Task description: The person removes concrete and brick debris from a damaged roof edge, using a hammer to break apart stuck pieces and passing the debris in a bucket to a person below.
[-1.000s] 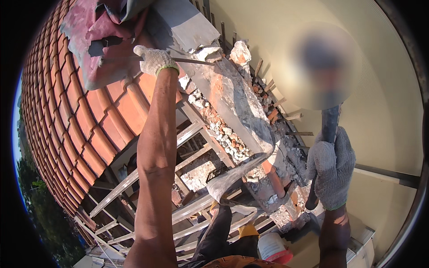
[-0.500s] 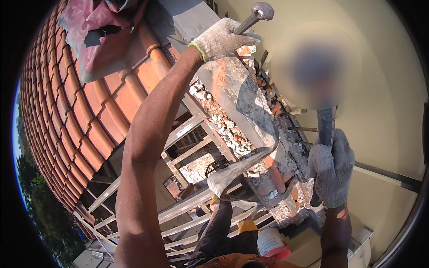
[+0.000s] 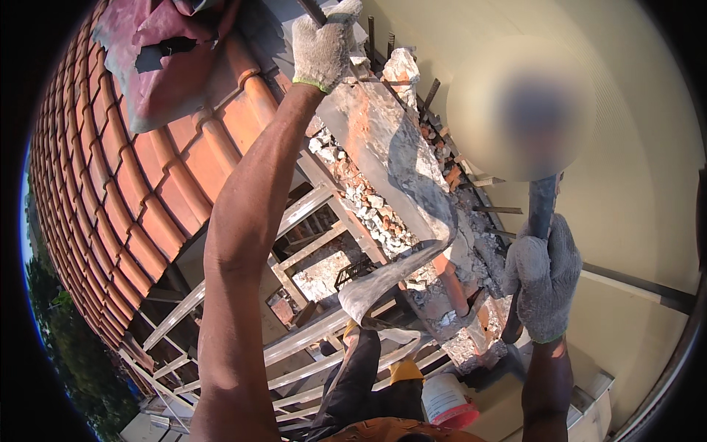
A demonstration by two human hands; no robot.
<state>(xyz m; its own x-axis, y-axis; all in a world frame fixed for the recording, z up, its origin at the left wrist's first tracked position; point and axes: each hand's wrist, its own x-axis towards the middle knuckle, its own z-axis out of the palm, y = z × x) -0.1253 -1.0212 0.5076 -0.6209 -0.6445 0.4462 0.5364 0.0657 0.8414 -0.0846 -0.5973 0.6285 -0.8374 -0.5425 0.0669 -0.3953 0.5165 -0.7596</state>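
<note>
My left hand (image 3: 324,50), in a pale knitted work glove with a green cuff edge, is at the top, closed round a dark metal bar (image 3: 312,10). The bar's upper end is out of the picture. Below that hand lies a broken, dusty concrete beam (image 3: 394,158), with white and orange rubble (image 3: 361,195) along its side. My right hand (image 3: 546,276), also gloved, grips a tool with a dark grey handle (image 3: 543,202) upright beside the wall. A blur hides the tool's upper end.
Orange roof tiles (image 3: 158,199) slope along the left, under a torn red sheet (image 3: 166,81). Rusty rods stick out near the beige wall (image 3: 633,162). Below are open metal frames (image 3: 302,353), a curved grey strip (image 3: 390,276), my legs, and a white-and-red bucket (image 3: 445,398).
My left hand has moved up and to the left with the metal bar, taking the bar's knobbed end out of view. My right hand and its tool have barely shifted.
</note>
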